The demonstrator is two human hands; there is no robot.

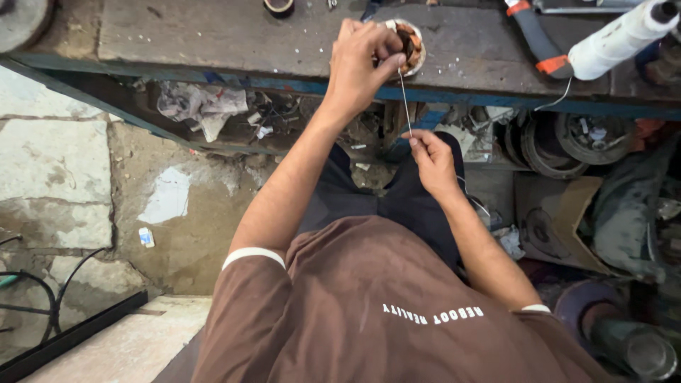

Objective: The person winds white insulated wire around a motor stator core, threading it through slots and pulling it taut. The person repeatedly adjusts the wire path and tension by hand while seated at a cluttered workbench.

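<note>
Thread (pixel 405 106) runs taut between the two hands, from a small round motor stator (pixel 410 44) with copper-coloured windings, sitting at the edge of a worn wooden workbench (pixel 213 32), down to the right hand (pixel 433 159). The left hand (pixel 363 60) has its fingers closed on the stator, thumb and forefinger pinching the upper end of the thread against the coils. The right hand's fingertips are pinched shut on the lower end. Lacing of the windings looks under way, though how much is tied I cannot tell. A white spool (pixel 621 35) lies on the bench to the right; motor parts (pixel 560 142) crowd the shelf below.
</note>
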